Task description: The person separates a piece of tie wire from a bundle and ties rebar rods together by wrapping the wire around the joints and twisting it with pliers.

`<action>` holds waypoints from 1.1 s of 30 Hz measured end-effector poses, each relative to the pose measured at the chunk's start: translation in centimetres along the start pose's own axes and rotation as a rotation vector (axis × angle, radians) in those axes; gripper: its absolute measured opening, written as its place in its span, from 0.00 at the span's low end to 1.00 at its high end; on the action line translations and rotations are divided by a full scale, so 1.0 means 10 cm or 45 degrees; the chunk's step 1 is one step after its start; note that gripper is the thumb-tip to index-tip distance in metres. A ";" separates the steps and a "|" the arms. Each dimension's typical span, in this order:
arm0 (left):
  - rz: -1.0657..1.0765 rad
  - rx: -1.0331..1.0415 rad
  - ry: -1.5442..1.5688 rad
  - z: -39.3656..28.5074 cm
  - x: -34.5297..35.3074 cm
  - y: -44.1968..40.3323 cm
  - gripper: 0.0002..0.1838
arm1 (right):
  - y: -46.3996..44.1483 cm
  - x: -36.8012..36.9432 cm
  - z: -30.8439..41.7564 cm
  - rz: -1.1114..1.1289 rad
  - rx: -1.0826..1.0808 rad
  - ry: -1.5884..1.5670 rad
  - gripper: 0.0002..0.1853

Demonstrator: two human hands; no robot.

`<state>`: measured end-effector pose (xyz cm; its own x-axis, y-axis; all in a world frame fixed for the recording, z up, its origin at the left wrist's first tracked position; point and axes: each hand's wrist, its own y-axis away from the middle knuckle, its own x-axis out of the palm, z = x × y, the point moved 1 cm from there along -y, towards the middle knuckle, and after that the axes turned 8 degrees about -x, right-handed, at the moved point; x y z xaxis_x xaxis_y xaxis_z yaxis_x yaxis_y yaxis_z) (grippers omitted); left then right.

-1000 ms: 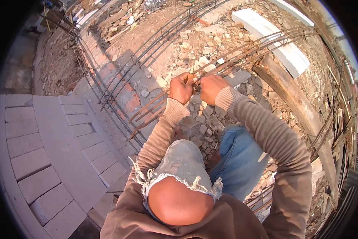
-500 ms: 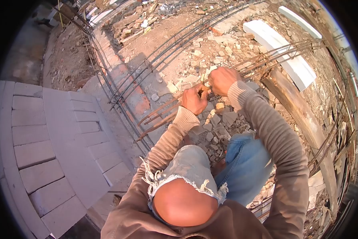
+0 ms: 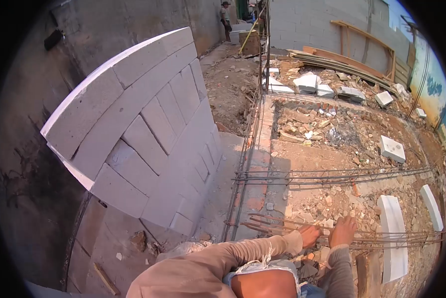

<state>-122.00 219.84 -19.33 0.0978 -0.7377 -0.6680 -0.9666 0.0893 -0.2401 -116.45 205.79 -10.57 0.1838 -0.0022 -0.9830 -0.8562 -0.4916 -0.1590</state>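
At the lower right, a bundle of rusty steel bars (image 3: pixel 372 240) runs across rubble. My left hand (image 3: pixel 310 235) is closed at the bars near their loose left ends; what its fingers pinch is too small to name. Close beside it on the right, my right hand (image 3: pixel 342 231) is also closed over the bars, its fingertips hidden. A white block (image 3: pixel 394 238) lies partly under the bars to the right of my hands. A wooden beam (image 3: pixel 368 274) sits below them.
A stack of pale blocks (image 3: pixel 148 134) rises at the left. Dark rebar cages (image 3: pixel 332 175) cross the ground ahead, with an upright one (image 3: pixel 264 54) behind. A person (image 3: pixel 225 21) stands far back by the wall. Long planks (image 3: pixel 337 67) lie at the back right.
The view has swung up and to the left, bringing the block stack, walls and a distant person into sight. Both hands now appear lower right, still close together at the rusty bars.
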 end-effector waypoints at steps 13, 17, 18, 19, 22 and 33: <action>0.219 -0.111 -0.007 0.07 0.08 -0.21 0.08 | 0.63 0.52 -0.05 0.941 -0.154 -0.622 0.45; 0.204 -0.111 0.014 0.16 0.16 -0.21 0.08 | 0.59 0.72 -0.09 0.638 -0.048 -1.038 0.32; 0.160 -0.093 0.044 0.16 0.14 -0.20 0.09 | 0.61 0.91 -0.15 0.533 0.021 -1.202 0.28; 0.136 -0.078 0.088 0.15 0.12 -0.19 0.10 | 0.55 0.97 -0.17 0.441 -0.143 -1.106 0.21; -0.015 -0.174 0.256 0.08 -0.02 -0.08 0.09 | 0.57 0.51 0.12 0.374 -0.003 -0.746 0.08; 0.213 -0.219 0.358 0.23 -0.11 0.07 0.13 | 0.32 0.25 0.02 0.452 0.016 -0.918 0.10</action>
<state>-122.21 222.20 -20.37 -0.1109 -0.8794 -0.4630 -0.9917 0.1282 -0.0061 -118.78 204.36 -13.50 -0.4540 0.4085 -0.7918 -0.8109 -0.5576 0.1773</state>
